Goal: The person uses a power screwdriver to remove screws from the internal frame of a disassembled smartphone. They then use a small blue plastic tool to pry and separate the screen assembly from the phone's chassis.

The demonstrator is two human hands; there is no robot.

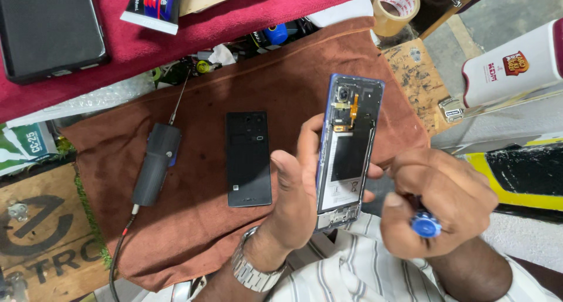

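We work over a brown cloth (199, 220) spread across the bench. On it a black back cover (248, 159) lies flat at the middle, and a grey tool (157, 164) with a thin tip and a cable lies to its left. Farther away a red cloth (234, 14) carries a black case (50, 29) at far left and a tube (153, 4). A tape roll (396, 7) sits at far right.
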